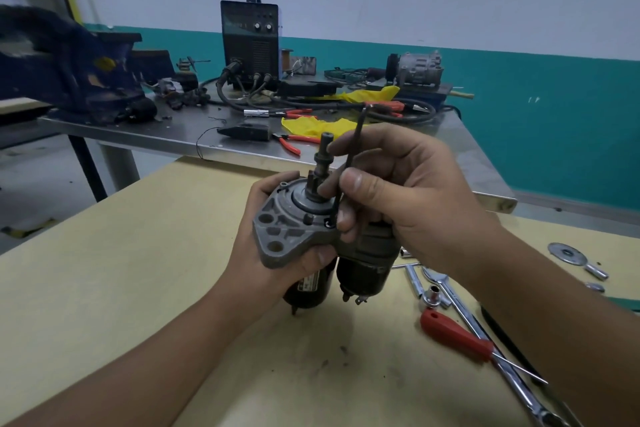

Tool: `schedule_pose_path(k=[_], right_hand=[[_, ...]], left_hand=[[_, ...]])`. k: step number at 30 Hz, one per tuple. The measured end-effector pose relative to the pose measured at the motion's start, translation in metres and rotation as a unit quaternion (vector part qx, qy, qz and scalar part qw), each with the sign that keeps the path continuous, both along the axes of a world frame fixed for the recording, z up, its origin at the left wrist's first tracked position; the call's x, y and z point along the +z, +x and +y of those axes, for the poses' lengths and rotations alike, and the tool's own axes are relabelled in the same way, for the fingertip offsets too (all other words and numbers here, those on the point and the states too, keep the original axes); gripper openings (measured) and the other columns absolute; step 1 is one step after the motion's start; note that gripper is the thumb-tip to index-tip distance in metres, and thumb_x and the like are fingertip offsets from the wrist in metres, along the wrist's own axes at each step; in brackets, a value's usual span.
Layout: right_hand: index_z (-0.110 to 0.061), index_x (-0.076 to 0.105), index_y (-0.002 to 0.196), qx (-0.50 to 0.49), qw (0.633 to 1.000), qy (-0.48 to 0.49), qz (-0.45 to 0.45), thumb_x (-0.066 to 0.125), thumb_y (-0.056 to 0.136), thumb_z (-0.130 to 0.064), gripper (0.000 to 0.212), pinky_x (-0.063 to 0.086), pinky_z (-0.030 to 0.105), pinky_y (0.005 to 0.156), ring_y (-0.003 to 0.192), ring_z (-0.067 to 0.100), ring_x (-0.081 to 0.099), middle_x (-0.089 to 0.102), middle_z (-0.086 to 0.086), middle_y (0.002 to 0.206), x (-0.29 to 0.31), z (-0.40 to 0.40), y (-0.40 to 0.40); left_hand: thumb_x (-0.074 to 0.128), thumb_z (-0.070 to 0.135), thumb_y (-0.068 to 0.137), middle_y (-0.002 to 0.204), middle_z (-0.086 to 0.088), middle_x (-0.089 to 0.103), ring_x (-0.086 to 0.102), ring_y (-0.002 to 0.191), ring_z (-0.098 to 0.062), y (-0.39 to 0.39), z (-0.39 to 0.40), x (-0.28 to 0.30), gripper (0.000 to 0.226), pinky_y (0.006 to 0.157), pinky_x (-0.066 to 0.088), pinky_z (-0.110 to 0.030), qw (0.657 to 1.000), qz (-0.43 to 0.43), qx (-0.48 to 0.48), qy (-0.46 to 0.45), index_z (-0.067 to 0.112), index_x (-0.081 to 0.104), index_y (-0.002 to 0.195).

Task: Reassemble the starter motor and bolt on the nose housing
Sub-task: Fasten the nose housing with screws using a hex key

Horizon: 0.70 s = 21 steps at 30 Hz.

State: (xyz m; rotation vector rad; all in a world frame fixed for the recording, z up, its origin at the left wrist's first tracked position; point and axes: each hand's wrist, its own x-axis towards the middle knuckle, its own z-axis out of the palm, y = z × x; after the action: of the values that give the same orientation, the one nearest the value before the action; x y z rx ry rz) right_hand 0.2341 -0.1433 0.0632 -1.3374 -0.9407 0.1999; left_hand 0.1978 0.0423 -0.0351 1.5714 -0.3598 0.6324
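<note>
Housing [287, 229] seated on starter motor [363, 267], gripped by left hand [277, 253] | hex key [349, 163], pinched by right hand [391, 191], engaged at housing's 3 o'clock bolt | tightening judged unfinished

A single head-worn wide-angle camera looks forward and down over the pale yellow wooden tabletop [104, 288], close enough that both forearms enter from the bottom corners and the hands fill the centre of the frame. Straight lines bow toward the edges. Farther off, across the upper half, lie the steel workbench [485, 191], the white wall with a teal lower band [554, 114].
</note>
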Motion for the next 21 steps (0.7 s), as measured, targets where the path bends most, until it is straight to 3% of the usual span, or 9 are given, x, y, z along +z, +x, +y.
schedule_pose_path(k=[4,8,13,17,21], right_hand=[[-0.016,0.072,0.095,-0.041,0.999,-0.011,-0.01,0.074,0.084,-0.013,0.013,0.053,0.029,0.045,0.051,0.018,0.064,0.074,0.016,0.083,-0.0005,0.0009,-0.0023],[-0.023,0.065,0.078,-0.075,0.997,-0.019,-0.011,0.084,0.072,-0.025,0.02,0.045,0.025,0.04,0.045,0.017,0.06,0.069,0.006,0.07,-0.0012,0.0008,-0.0013],[-0.029,0.069,0.085,-0.064,0.997,-0.031,-0.024,0.079,0.08,-0.014,0.019,0.049,0.026,0.044,0.052,0.017,0.065,0.073,0.003,0.083,-0.0019,-0.0008,-0.0014],[-0.015,0.071,0.101,-0.003,1.0,-0.014,0.0,0.064,0.092,-0.005,0.016,0.056,0.03,0.051,0.063,0.023,0.071,0.075,0.013,0.089,0.0009,-0.0026,-0.0023],[-0.022,0.07,0.083,-0.043,0.999,-0.018,-0.008,0.076,0.083,-0.014,0.01,0.053,0.028,0.045,0.055,0.021,0.069,0.074,0.01,0.077,0.0,0.0008,-0.0035]], left_hand=[[0.083,0.019,0.068,0.125,0.015,0.066,0.066,0.116,-0.008,0.0016,0.0001,0.0007,0.08,0.093,0.053,-0.018,1.0,0.0,-0.009,0.008,0.017,0.04,0.135],[0.083,0.018,0.068,0.125,0.02,0.065,0.065,0.116,-0.004,0.0032,0.0003,0.0011,0.079,0.094,0.052,-0.015,1.0,-0.001,-0.014,0.022,0.016,0.04,0.134],[0.082,0.017,0.069,0.123,0.023,0.065,0.065,0.115,-0.002,0.0024,0.0,0.0007,0.077,0.093,0.052,-0.014,1.0,-0.002,-0.011,0.028,0.016,0.041,0.133],[0.083,0.019,0.068,0.122,0.018,0.066,0.066,0.114,-0.006,0.0011,0.0021,-0.0003,0.08,0.093,0.053,-0.018,1.0,-0.003,-0.009,0.011,0.017,0.04,0.135],[0.084,0.019,0.067,0.123,0.017,0.066,0.066,0.116,-0.007,0.0011,0.0016,-0.0002,0.08,0.094,0.053,-0.018,1.0,0.0,-0.01,0.01,0.015,0.04,0.135]])
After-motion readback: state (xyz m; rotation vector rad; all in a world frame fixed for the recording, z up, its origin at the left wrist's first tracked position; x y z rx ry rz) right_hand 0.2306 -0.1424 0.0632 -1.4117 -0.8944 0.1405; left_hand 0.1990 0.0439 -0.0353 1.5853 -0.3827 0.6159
